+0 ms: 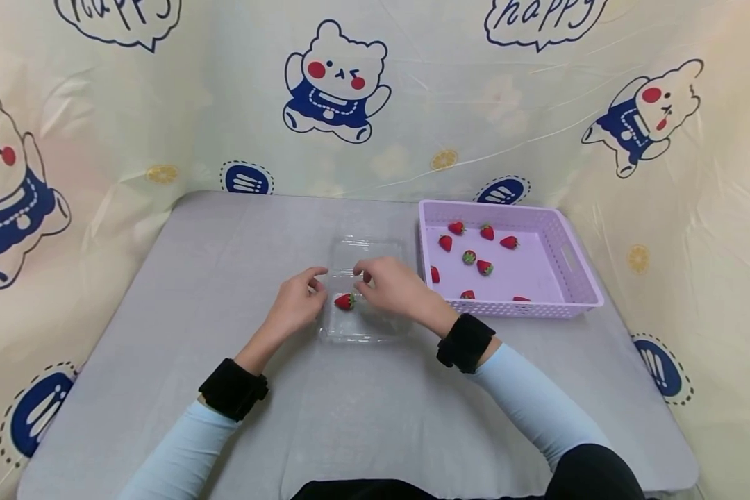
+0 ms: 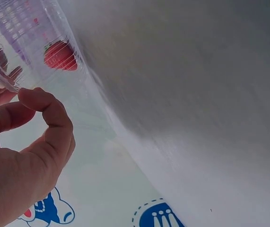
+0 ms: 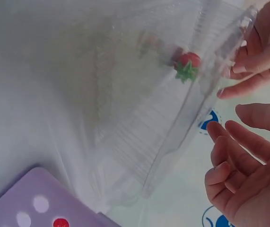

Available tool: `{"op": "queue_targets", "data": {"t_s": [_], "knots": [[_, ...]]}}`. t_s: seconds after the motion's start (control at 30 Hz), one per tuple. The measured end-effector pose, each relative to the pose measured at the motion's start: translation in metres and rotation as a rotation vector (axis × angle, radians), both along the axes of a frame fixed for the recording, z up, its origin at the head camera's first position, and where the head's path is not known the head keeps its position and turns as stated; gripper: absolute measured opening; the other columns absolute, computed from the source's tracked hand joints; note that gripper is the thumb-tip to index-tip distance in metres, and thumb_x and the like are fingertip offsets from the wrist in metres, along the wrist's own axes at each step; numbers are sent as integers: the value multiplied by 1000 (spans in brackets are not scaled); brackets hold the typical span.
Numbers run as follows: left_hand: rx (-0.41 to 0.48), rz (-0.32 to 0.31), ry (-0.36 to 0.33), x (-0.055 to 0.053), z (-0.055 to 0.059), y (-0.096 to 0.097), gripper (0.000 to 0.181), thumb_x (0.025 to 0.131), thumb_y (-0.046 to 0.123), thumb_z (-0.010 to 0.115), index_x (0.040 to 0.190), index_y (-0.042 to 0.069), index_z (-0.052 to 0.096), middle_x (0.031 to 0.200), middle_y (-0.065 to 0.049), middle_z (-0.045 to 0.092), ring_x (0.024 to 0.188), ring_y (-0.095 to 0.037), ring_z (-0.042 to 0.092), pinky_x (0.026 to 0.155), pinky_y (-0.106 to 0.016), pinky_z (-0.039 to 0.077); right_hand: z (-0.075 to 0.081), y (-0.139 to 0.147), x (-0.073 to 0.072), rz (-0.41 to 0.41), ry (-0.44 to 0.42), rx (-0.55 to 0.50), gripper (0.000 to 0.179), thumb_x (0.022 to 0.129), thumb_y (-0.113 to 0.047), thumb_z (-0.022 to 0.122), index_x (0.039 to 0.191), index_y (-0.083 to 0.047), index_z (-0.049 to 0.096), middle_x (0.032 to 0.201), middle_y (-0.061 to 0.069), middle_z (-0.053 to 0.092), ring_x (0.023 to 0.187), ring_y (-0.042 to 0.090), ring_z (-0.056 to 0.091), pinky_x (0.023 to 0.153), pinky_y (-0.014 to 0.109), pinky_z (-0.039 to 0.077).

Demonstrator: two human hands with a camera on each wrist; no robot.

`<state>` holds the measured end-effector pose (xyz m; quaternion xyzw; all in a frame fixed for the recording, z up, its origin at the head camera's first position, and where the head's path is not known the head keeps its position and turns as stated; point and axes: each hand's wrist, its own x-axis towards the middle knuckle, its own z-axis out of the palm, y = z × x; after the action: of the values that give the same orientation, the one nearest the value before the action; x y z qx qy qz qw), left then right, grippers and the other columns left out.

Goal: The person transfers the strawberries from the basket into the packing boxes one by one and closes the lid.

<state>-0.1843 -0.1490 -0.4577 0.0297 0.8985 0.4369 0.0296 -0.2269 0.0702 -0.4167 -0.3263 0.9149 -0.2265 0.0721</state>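
A clear plastic clamshell box [image 1: 365, 333] lies opened out on the table, its lid [image 1: 375, 248] folded back away from the person. One red strawberry [image 1: 344, 301] with green leaves sits in the near half, toward the left side. My left hand [image 1: 298, 300] pinches the box's left rim between thumb and index finger; the fingertips [image 2: 30, 97] meet right at the thin plastic edge. Over the box, to the right of the strawberry, hovers my right hand [image 1: 390, 285]. Its fingers [image 3: 241, 156] are loosely bent and apart from the thumb, with nothing between them.
A lilac plastic basket [image 1: 512, 310] with perforated walls stands at the back right, close beside the box. Several strawberries [image 1: 484, 267] lie spread over its floor. Grey cloth [image 1: 225, 243] covers the table, and a printed curtain [image 1: 425, 83] hangs around its back and sides.
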Motion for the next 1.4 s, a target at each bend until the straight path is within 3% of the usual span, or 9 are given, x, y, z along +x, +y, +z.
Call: {"op": "queue_targets", "data": {"t_s": [0.43, 0.87, 1.13, 1.4], "knots": [[-21, 14, 21, -1, 0, -6, 47, 98, 7, 56, 144, -3, 58, 107, -19, 66, 72, -22, 59, 62, -33, 49, 10, 32, -12, -101, 45, -91, 22, 101, -17, 69, 120, -7, 76, 102, 4, 74, 81, 18, 63, 73, 30, 55], [-72, 38, 58, -8, 17, -4, 43, 103, 11, 56, 144, -2, 57, 108, -17, 63, 77, -28, 59, 63, -35, 50, 12, 72, -22, -249, 61, -106, 20, 101, -13, 67, 116, -4, 75, 104, 10, 72, 85, 23, 64, 79, 36, 57], [-77, 20, 72, -11, 20, 2, 42, 104, 10, 58, 143, -2, 59, 108, -17, 64, 78, -27, 59, 64, -36, 51, 7, 97, -29, -376, 20, -24, 22, 98, -12, 62, 115, -2, 72, 98, 12, 67, 86, 28, 61, 76, 40, 51], [-78, 5, 62, -14, 21, 6, 42, 104, 11, 58, 143, -2, 59, 109, -18, 64, 86, -31, 59, 70, -37, 53, 2, 110, -40, -408, -100, 78, 29, 93, -12, 70, 121, -1, 71, 100, 15, 67, 88, 31, 61, 78, 42, 53]]}}
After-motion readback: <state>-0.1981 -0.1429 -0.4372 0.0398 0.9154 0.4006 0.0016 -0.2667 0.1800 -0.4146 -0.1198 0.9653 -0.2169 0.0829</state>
